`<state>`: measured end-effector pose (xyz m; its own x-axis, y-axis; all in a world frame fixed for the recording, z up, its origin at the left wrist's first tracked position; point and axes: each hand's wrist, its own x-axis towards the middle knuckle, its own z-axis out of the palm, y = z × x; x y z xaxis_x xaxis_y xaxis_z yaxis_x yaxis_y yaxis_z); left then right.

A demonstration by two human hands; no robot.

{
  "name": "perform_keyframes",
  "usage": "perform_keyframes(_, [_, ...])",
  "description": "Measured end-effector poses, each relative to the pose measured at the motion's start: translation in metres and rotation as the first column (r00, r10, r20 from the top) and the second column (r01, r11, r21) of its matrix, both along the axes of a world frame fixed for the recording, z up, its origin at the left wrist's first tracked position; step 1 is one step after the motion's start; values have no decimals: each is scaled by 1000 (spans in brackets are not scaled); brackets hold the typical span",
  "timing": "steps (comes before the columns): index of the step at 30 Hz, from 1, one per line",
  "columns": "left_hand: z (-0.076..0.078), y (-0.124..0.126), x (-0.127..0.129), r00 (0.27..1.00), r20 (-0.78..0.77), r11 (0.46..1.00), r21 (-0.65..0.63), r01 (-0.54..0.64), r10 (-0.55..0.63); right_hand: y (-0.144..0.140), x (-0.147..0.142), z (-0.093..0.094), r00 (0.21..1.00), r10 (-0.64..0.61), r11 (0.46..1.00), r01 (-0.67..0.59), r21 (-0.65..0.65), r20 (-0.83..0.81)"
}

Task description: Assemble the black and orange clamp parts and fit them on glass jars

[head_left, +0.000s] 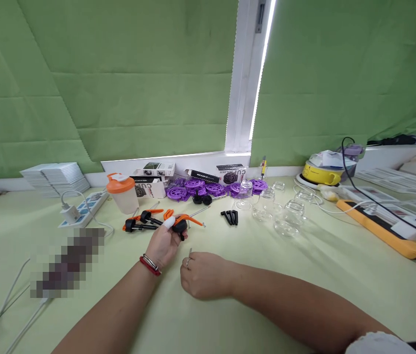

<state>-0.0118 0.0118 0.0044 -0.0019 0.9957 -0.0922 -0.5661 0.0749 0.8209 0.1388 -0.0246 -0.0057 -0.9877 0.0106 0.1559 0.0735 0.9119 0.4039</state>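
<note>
My left hand (pixel 163 246) is closed round an orange-and-black plastic part (pixel 180 224), held just above the table with its orange arm pointing right. A white cover sits on that thumb. Nearer to me, my right hand (pixel 206 275) is curled shut, and a thin metal tip (pixel 190 251) pokes up from its fingers; the rest is hidden. Similar orange-and-black parts (pixel 145 221) lie to the left of the held one. Several short black handles (pixel 230 217) lie to the right. Behind are black knob-like pieces (pixel 202 198) with a metal rod.
Purple openwork discs (pixel 195 188) and boxes (pixel 151 187) line the back. An orange-lidded shaker bottle (pixel 123 194) stands left, near a white power strip (pixel 86 209). Clear glass vessels (pixel 287 219) stand right, before an orange power strip (pixel 384 231). A blurred-out object (pixel 68 265) lies left.
</note>
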Motion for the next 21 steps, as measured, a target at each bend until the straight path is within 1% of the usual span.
perform_keyframes(4, [-4, -3, 9, 998, -19, 998, -16, 63, -63, -14, -4, 1, 998, 62, 997, -62, -53, 9])
perform_keyframes(7, [-5, -7, 15, 992, -17, 992, -29, 125, -125, -19, -5, 7, 994, 111, 988, -112, -105, -17])
perform_keyframes(9, [-6, -10, 19, 983, -19, 981, -65, 180, -182, -17, -2, 17, 984, 108, 968, -137, -209, -143])
perform_keyframes(10, [-6, -11, 21, 976, -18, 973, -81, 214, -216, -15, 0, 25, 967, 54, 948, -128, -292, -248])
perform_keyframes(11, [-7, -13, 23, 968, -18, 965, -94, 246, -249, -11, 4, 32, 929, -29, 906, -131, -403, -368])
perform_keyframes(12, [-8, -15, 26, 961, -17, 957, -94, 274, -277, -6, 9, 39, 860, -168, 846, -126, -518, -483])
perform_keyframes(13, [-9, -16, 28, 958, -17, 957, -55, 286, -287, 0, 14, 46, 756, -333, 777, -119, -619, -563])
perform_keyframes(14, [-9, -18, 31, 958, -17, 958, -33, 286, -287, 7, 19, 51, 622, -482, 710, -137, -691, -617])
perform_keyframes(15, [-10, -20, 33, 955, -19, 955, -23, 296, -296, 14, 24, 53, 470, -606, 653, -167, -738, -642])
perform_keyframes(16, [-10, -21, 36, 946, -27, 946, -20, 323, -323, 22, 28, 54, 360, -694, 596, -199, -778, -623])
perform_keyframes(17, [-10, -23, 38, 937, -39, 938, -22, 347, -347, 30, 32, 52, 286, -761, 536, -230, -812, -583])
perform_keyframes(18, [-10, -24, 39, 927, -51, 929, -25, 370, -371, 37, 34, 49, 253, -810, 468, -263, -844, -528])
perform_keyframes(19, [-10, -26, 40, 920, -63, 922, -25, 385, -386, 43, 35, 45, 242, -844, 407, -291, -866, -479])
perform_keyframes(20, [-9, -26, 41, 917, -72, 920, -25, 391, -392, 48, 35, 40, 243, -865, 359, -313, -879, -439])
perform_keyframes(21, [-8, -27, 41, 917, -77, 920, -23, 392, -392, 52, 34, 36, 245, -878, 322, -330, -887, -410])
